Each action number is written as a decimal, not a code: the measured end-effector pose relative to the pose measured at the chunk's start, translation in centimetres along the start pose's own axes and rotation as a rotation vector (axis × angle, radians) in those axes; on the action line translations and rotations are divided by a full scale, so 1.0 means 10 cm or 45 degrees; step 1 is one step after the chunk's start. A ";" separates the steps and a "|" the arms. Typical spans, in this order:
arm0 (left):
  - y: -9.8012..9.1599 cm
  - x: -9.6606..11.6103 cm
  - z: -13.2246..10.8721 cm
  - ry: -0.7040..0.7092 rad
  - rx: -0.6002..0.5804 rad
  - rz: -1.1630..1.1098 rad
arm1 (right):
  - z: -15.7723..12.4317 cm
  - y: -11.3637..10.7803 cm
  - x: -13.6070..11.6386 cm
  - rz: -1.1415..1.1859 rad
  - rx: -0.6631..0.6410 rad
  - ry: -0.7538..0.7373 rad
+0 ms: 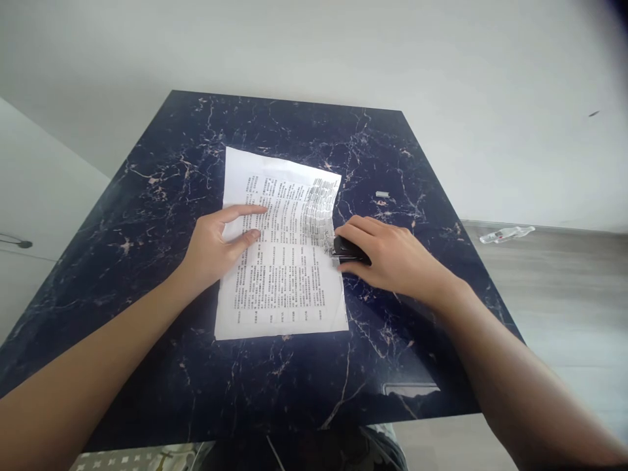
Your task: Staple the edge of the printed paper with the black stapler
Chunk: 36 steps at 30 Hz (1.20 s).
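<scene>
Both bare forearms [132, 333] were seen nearest the camera, stretched from the lower corners over a dark blue, marble-patterned table [284, 118]. A printed sheet of paper [275, 281] was laid at the middle of the table, its lines of text turned sideways; whether more than one sheet was stacked could not be told. Its far right corner was curled up off the surface.

By the left hand [213, 242] the paper was pressed at its left side, with thumb and forefinger spread well apart and nothing gripped. In the right hand [385, 252] what looked like a black stapler [349, 248] was wrapped by the fingers, its nose brought to the paper's right edge. How far the edge was seated inside could not be made out.

Beyond the right hand, a small pale bar [382, 194], possibly a strip of staples, was left on the table. Some clear plastic [507, 233] was seen on the floor [564, 294] to the right.

Judging by this pose, the stapler was being lined up or pressed at the edge. A firm squeeze seemed to be called for next, with the paper kept steady.
</scene>
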<state>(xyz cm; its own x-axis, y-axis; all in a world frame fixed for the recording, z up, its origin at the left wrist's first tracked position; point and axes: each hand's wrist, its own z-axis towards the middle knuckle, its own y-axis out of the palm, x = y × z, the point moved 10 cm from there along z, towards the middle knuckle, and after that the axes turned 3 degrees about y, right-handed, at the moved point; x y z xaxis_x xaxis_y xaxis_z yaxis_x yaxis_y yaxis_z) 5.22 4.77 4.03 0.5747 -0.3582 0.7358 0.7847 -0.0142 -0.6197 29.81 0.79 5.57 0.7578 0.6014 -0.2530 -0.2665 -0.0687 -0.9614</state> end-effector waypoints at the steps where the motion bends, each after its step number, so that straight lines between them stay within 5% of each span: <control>1: 0.00 0.00 0.00 0.001 -0.001 0.009 | -0.01 -0.01 0.09 -0.003 -0.015 0.047; 5: 0.00 0.00 0.00 0.018 0.012 0.041 | -0.04 -0.09 0.41 -0.037 -0.053 0.216; 11: 0.18 0.06 -0.02 0.080 -0.122 0.183 | -0.08 -0.11 0.57 -0.064 -0.147 0.338; 15: 0.19 0.00 -0.03 0.062 -0.119 0.321 | -0.13 -0.35 0.64 -0.094 0.198 0.615; 18: 0.21 -0.09 -0.02 0.006 -0.133 0.331 | -0.14 -0.32 0.44 0.251 0.352 0.705; 21: 0.24 -0.16 -0.01 -0.047 -0.168 0.331 | -0.01 0.06 -0.03 0.652 0.122 0.623; 26: 0.19 -0.12 0.02 0.116 -0.107 0.235 | 0.21 0.28 -0.57 0.515 0.111 0.440; 31: -0.11 -0.25 0.06 0.069 0.202 0.020 | 0.27 0.27 -0.70 0.619 0.036 0.234; 36: -0.16 -0.41 0.05 -0.046 0.284 -0.113 | -0.07 0.34 -0.55 0.548 -0.084 0.405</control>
<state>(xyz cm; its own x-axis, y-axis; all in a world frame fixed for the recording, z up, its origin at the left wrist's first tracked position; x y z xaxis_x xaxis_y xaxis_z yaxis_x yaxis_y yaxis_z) 1.76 6.75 2.19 0.5058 -0.3308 0.7967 0.8622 0.1638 -0.4794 25.20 -3.33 3.63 0.7343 0.2378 -0.6358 -0.5622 -0.3119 -0.7660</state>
